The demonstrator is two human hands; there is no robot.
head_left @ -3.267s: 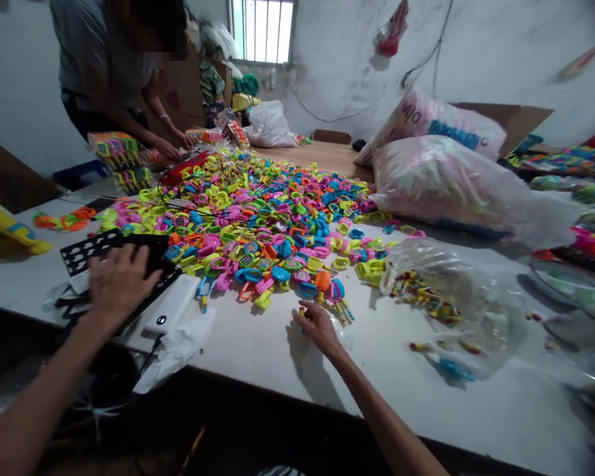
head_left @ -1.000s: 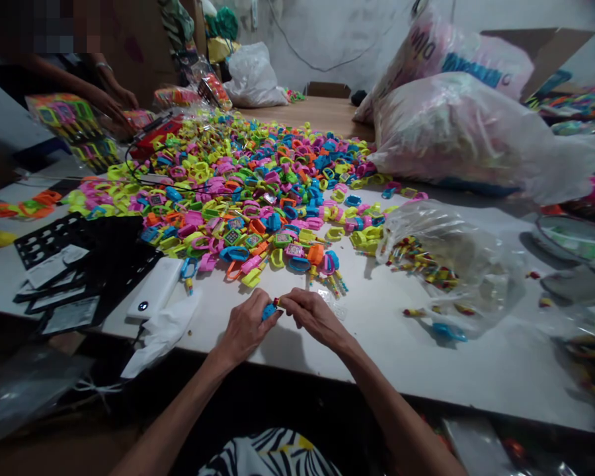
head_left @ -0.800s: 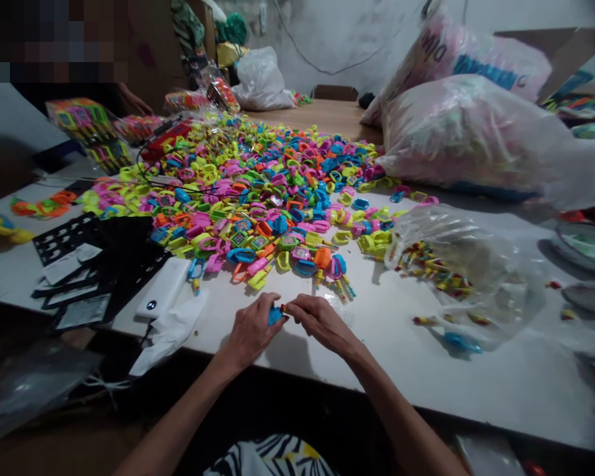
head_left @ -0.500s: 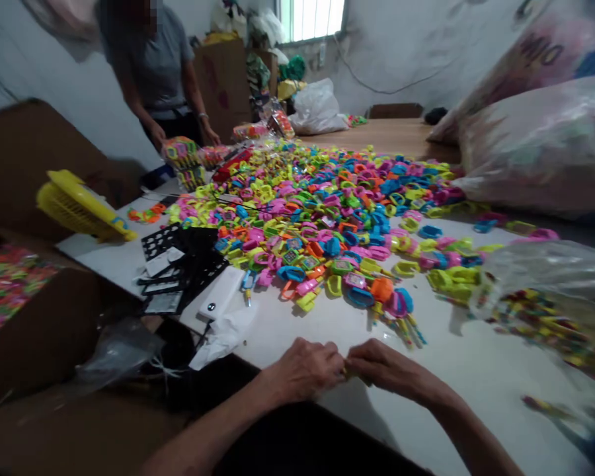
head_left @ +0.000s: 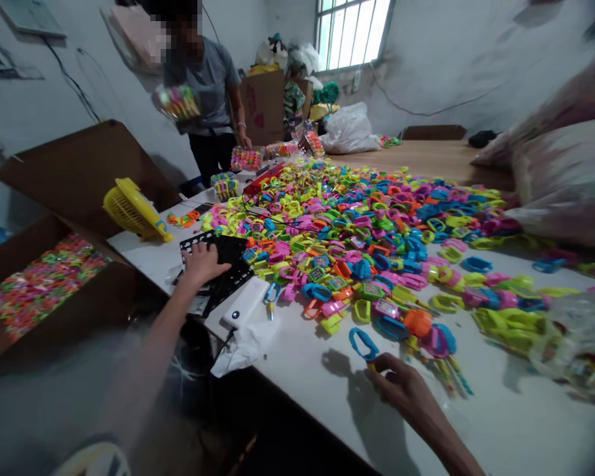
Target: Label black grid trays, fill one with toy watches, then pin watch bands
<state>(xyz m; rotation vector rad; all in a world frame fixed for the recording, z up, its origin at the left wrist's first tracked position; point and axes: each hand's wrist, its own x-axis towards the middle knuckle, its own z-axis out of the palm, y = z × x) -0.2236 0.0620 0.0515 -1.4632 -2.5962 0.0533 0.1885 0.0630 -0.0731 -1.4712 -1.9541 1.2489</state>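
With fingers spread, my left hand (head_left: pixel 201 266) reaches over black perforated plates (head_left: pixel 233 250) at the table's left edge; I cannot tell whether it presses on them. My right hand (head_left: pixel 401 385) pinches a blue toy watch (head_left: pixel 363 344) by its lower end, and the loop of its strap stands up above the fingers. Right beside that hand lie an orange toy watch (head_left: pixel 417 322) and several thin colourful sticks (head_left: pixel 449 373). A large heap of bright toy watches (head_left: pixel 357 231) covers the middle of the table.
A white power bank (head_left: pixel 245 301) and crumpled tissue (head_left: pixel 242 347) lie near the front edge. A yellow fan (head_left: pixel 136 208) stands at left, above an open carton (head_left: pixel 123 284) of packed toys. Across the table, a co-worker (head_left: pixel 208 86) lifts a packed bundle (head_left: pixel 178 102). Plastic bags (head_left: pixel 565 178) bulge at right.
My hands, together before, have parted. The left has gone forward and left to the black plates; the right now shows a blue toy watch. The co-worker has raised a bundle. My view has shifted left.
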